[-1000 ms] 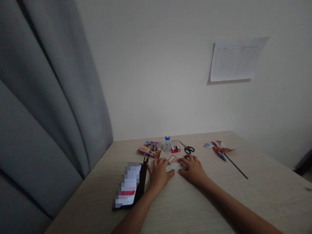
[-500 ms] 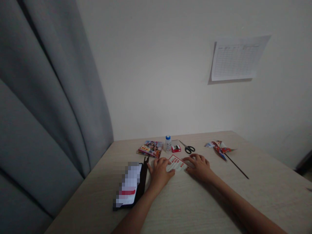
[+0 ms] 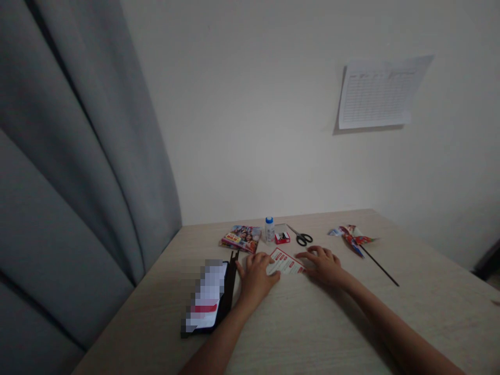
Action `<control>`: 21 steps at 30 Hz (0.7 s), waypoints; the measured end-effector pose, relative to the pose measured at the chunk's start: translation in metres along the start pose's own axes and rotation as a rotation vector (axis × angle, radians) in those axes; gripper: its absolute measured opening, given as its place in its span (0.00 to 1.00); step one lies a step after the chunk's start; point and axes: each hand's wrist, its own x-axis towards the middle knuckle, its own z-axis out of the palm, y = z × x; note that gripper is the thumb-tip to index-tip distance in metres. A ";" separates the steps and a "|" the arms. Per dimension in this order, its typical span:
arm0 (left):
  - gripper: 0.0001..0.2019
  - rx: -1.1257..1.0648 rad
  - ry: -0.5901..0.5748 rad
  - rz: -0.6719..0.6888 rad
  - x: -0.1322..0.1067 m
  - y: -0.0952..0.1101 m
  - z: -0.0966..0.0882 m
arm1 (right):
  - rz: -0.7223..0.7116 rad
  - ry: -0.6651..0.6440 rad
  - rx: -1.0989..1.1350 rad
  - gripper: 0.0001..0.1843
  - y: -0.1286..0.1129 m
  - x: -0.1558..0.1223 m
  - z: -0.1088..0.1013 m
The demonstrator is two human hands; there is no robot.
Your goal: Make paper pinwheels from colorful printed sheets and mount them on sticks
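Observation:
Between my hands a printed sheet of paper, white with red print and a red edge, lies flat on the table. My left hand rests over its left end, fingers and thumb spread and touching the paper. At the sheet's right end is my right hand, its fingers apart and slightly bent, fingertips close to the corner; whether they touch it I cannot tell. Just beyond the paper stand a small bottle with a blue cap and a small open red box. Black-handled scissors lie beside the box.
A stack of colourful printed sheets lies at the back left. Dark thin sticks lie next to a phone left of my forearm. A paper pinwheel on a stick lies at the right. Behind the table rises a wall.
My right hand has shifted slightly to the right, uncovering more of the sheet's right corner. My left hand and the paper stay in place.

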 end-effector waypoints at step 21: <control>0.13 0.043 0.012 0.029 -0.002 0.000 0.000 | -0.050 0.114 0.207 0.19 -0.013 0.006 0.012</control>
